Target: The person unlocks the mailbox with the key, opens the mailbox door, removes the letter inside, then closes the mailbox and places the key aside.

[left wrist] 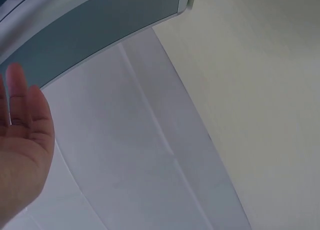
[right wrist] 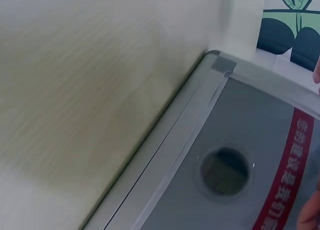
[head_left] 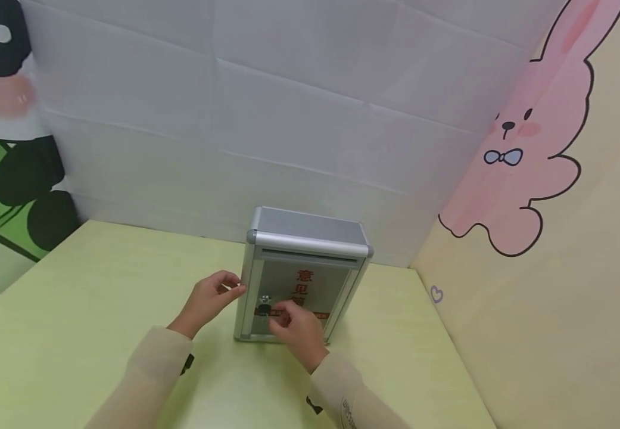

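Observation:
A grey metal suggestion box point(head_left: 310, 232) with silver edges stands upright on the table, red characters on its front panel. A small silver lock point(head_left: 265, 298) sits at the panel's left side, with a black key head point(head_left: 264, 310) just below it. My right hand point(head_left: 301, 333) is in front of the panel, thumb and fingers bent and apart, fingertips right beside the key. At the box's left side is my left hand point(head_left: 210, 301), its thumb tip at the edge. In the left wrist view its fingers point(left wrist: 19, 92) extend loosely by the box's side.
The pale yellow-green table point(head_left: 100, 316) reaches back to a creased white wall covering point(head_left: 310, 113). On the right a cream wall carries a pink rabbit drawing point(head_left: 545, 137); a panda drawing point(head_left: 15, 173) is on the left. A round spot point(right wrist: 225, 171) shows low on the box's panel.

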A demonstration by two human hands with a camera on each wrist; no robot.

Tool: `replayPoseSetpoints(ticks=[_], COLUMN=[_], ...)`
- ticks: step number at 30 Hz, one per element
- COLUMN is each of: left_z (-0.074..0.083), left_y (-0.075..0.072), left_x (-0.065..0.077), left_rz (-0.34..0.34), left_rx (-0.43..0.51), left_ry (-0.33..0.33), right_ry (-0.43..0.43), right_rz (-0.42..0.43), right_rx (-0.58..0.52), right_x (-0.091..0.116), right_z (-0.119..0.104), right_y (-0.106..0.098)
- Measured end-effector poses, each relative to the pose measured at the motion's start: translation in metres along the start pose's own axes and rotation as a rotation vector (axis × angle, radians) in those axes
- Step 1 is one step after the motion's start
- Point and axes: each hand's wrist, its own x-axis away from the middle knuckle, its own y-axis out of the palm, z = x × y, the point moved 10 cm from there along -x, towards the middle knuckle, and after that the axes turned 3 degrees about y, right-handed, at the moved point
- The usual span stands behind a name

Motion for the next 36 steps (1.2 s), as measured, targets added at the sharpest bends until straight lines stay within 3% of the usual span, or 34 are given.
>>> replayPoseSetpoints(ticks=[12,36], left_z=[-0.0044,-0.0020], left_y=[0.0028,-0.0001], left_x=[-0.0002,-0.0019], left_rz=[0.023,0.031], left_rx=[0.046,-0.029], left_ry=[-0.024,-0.017], right_ry=[0.034,0.054], right_rz=[0.040,0.057], right_rx=[-0.020,-0.045], right_x=[-0.0029,-0.0068], right_z=[-0.0053,-0.0031], right_y=[0.0059,-0.0008])
